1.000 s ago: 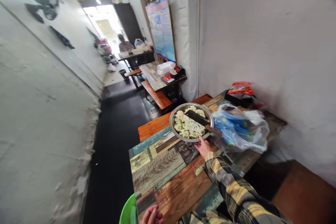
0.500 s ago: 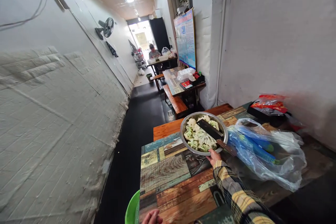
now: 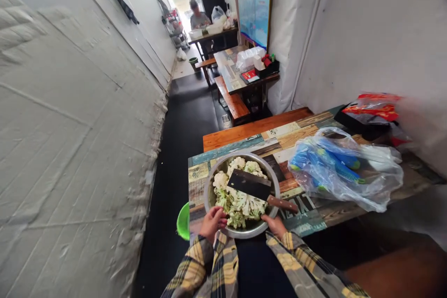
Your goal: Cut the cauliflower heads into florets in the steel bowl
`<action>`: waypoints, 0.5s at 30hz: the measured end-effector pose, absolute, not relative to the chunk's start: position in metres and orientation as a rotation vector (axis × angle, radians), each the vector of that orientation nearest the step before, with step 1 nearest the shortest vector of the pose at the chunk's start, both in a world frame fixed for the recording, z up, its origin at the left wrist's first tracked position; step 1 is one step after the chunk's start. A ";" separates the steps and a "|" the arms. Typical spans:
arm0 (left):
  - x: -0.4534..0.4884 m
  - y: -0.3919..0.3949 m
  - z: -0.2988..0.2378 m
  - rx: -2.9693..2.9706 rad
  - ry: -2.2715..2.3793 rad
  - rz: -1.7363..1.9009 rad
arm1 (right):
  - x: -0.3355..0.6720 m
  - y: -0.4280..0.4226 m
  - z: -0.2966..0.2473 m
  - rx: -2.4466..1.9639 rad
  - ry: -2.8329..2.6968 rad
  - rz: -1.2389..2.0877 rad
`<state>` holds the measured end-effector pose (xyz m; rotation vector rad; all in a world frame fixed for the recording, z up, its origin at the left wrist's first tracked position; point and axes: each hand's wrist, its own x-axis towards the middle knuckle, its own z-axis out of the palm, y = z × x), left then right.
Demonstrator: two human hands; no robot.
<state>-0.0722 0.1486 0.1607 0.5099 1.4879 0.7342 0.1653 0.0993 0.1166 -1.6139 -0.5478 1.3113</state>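
A round metal bowl of cut cauliflower is close in front of me, by the near edge of the table. Across the florets lies a cleaver, its wooden handle sticking out past the right rim. My right hand grips the bowl's near right rim, thumb on top. At the near left rim is my left hand, its fingers curled over the edge beside the cauliflower; its underside is hidden.
A clear plastic bag with blue packets is on the table's right, near a black tray of red packaging. A green bucket stands at the left edge. Benches and further tables line the room; a person sits far back.
The bowl has come nearer to me and leftward, in my right hand, with the cleaver still on top. My left hand has risen from the table's near edge to the bowl's rim. My view tilts lower.
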 end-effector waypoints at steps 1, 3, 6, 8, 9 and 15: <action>-0.073 0.149 0.158 0.525 1.495 0.729 | 0.164 0.097 0.116 -1.619 -0.595 1.346; -0.077 0.148 0.153 0.553 1.496 0.723 | 0.166 0.091 0.115 -1.627 -0.704 1.420; -0.086 0.145 0.146 0.552 1.512 0.729 | 0.180 0.077 0.121 -1.627 -0.899 1.540; -0.093 0.143 0.139 0.546 1.538 0.740 | 0.194 0.069 0.132 -1.644 -1.137 1.536; -0.098 0.142 0.136 0.547 1.555 0.749 | 0.201 0.068 0.140 -1.663 -1.269 1.471; -0.141 0.149 0.128 0.652 1.796 0.830 | 0.206 0.118 0.186 -1.660 -1.862 0.688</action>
